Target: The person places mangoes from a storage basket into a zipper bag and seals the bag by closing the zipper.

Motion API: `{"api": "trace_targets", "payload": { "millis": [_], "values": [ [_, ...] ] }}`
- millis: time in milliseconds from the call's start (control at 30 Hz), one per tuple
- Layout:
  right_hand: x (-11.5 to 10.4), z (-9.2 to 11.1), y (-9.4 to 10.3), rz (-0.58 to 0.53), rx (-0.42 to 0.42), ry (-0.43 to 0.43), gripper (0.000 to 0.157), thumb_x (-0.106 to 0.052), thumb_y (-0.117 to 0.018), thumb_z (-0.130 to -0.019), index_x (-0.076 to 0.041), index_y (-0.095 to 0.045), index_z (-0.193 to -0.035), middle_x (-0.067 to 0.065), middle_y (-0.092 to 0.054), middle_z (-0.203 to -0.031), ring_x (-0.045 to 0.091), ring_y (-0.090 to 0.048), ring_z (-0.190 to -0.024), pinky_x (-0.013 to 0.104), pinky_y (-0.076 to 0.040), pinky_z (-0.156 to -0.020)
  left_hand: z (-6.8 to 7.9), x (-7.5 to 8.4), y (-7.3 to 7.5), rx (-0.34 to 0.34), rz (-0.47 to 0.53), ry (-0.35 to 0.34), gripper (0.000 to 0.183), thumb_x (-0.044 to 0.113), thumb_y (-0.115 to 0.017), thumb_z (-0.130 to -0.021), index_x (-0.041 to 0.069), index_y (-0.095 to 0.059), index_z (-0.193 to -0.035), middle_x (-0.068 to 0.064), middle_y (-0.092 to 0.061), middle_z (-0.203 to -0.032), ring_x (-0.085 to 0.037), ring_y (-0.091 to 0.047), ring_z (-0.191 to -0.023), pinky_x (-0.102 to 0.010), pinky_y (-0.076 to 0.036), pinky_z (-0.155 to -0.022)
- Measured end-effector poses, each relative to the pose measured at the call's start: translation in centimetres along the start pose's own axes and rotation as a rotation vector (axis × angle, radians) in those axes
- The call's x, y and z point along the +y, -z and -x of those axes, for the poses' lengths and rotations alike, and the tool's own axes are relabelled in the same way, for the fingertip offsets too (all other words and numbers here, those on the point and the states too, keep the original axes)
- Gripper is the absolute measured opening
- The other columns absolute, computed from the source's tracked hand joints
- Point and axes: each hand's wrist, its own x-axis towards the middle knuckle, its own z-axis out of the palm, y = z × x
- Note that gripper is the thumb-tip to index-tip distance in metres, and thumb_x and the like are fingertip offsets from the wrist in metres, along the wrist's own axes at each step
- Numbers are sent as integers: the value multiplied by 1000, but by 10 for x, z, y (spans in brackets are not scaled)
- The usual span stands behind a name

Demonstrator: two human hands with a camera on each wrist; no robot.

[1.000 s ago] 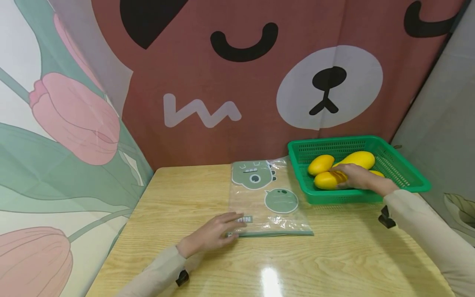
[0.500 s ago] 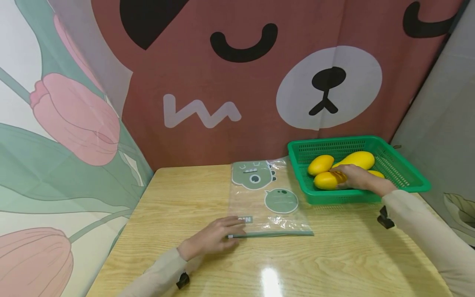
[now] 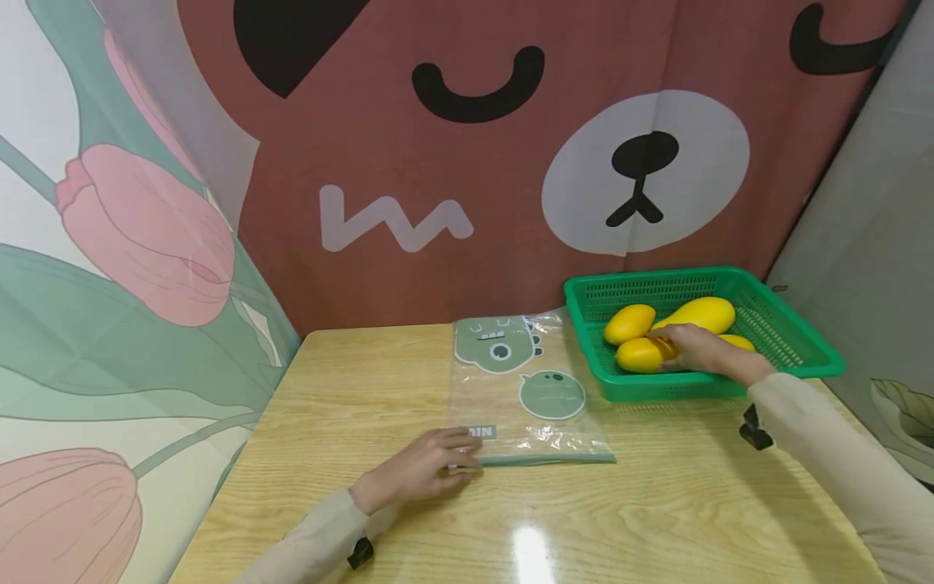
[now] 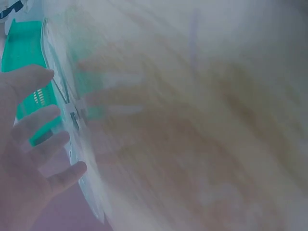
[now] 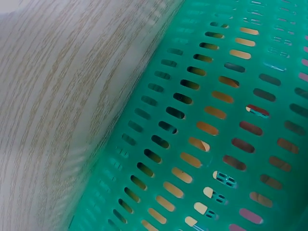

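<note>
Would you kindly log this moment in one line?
left hand: at bag | right hand: grips front yellow fruit in green basket | bag: flat on table

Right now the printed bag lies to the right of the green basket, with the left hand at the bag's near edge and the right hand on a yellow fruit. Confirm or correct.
Wrong side: the head view shows the printed bag to the left of the green basket. The left hand is at the bag's near edge, and the right hand on a yellow fruit.
</note>
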Motion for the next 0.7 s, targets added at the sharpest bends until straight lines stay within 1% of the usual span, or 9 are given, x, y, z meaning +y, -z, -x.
{"api": "trace_targets", "payload": {
  "millis": [233, 367, 500, 600, 700],
  "values": [
    [0, 0, -1, -1, -7, -2, 57, -13, -81, -82, 15, -57, -125, 27, -64, -117, 37, -62, -99, 50, -51, -81, 0, 1, -2, -8, 9, 17, 22, 18, -69, -93, 15, -73, -115, -14, -59, -135, -38, -51, -127, -52, -39, -104],
    [1, 0, -2, 0, -6, -2, 58, -15, -82, -81, 15, -58, -125, 27, -64, -115, 36, -62, -98, 49, -51, -80, 0, 2, -3, -11, 4, 25, 21, 17, -68, -94, 14, -73, -115, -13, -61, -132, -37, -54, -124, -52, -40, -103],
    [2, 0, -3, 1, 0, -3, 58, -15, -82, -81, 15, -58, -125, 26, -65, -115, 35, -62, -98, 49, -51, -81, 0, 2, -4, -19, 10, 48, 22, 16, -66, -96, 13, -73, -116, -12, -63, -130, -35, -55, -123, -51, -40, -104],
    [3, -1, -3, 3, 5, -3, 58, -15, -82, -81, 15, -58, -124, 27, -64, -115, 36, -62, -98, 49, -50, -81, -1, 1, -4, -12, 23, 63, 23, 14, -65, -96, 13, -72, -117, -10, -63, -130, -34, -56, -123, -50, -40, -104],
    [4, -1, -3, 7, 9, 1, 58, -15, -82, -80, 15, -58, -124, 27, -64, -113, 36, -62, -96, 49, -50, -79, -2, 0, -4, 10, 33, 62, 24, 12, -65, -95, 12, -72, -118, -10, -64, -129, -34, -58, -120, -50, -42, -102]
  ]
}}
